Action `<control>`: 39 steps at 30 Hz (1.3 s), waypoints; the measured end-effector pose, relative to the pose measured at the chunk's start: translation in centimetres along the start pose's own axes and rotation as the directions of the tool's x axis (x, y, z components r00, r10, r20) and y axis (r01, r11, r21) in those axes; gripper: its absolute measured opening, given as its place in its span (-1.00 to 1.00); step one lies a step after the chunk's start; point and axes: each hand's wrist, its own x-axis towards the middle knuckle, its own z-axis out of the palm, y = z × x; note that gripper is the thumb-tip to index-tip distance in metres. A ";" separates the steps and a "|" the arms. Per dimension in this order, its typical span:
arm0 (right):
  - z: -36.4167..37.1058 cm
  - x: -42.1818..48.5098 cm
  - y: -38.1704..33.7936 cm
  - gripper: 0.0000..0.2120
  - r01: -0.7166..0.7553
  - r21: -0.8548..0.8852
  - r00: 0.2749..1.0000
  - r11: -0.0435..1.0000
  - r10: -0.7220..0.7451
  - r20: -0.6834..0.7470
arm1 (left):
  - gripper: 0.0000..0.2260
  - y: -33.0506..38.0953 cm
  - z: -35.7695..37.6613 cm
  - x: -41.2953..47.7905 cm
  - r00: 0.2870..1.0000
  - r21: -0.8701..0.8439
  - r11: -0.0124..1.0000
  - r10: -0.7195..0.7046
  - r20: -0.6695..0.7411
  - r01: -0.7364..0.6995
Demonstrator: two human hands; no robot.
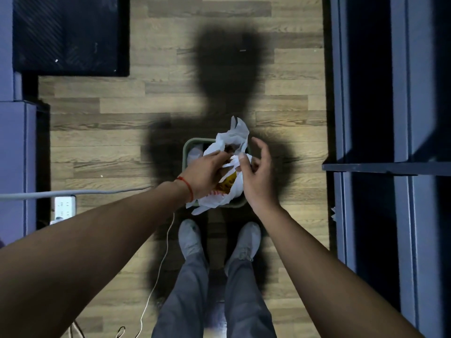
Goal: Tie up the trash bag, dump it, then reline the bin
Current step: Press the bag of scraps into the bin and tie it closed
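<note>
A small grey-green bin (189, 145) stands on the wood floor just ahead of my feet. A white plastic trash bag (234, 136) sits in it, its loose top edges sticking up at the far side, yellow and red rubbish showing inside. My left hand (207, 173), with a red thread at the wrist, reaches over the bin and grips the bag's near edge. My right hand (256, 175) pinches a strip of the bag between thumb and forefinger, the other fingers spread above the bin's right side.
A white power strip (64, 206) and a grey cable (73, 192) lie on the floor at the left. A thin white cord (161, 259) runs by my left foot. Dark blue furniture (415, 93) lines the right, a black mat (70, 35) lies far left.
</note>
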 end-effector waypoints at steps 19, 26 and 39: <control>-3.6 4.2 -1.7 -0.72 0.301 -0.354 0.847 0.885 -0.078 0.526 | -0.89 -0.2 0.7 3.1 0.915 -0.073 0.989 -0.093 0.391 0.131; -3.5 4.8 -2.9 -0.68 0.222 -0.310 0.860 0.924 -0.036 0.509 | -0.81 0.2 -0.6 3.9 0.874 -0.136 0.964 -0.142 0.465 0.229; -3.3 4.9 1.2 -0.76 0.102 -0.281 0.919 0.954 0.018 0.394 | -0.52 -0.1 -0.8 3.0 0.890 -0.099 0.938 -0.278 0.360 0.333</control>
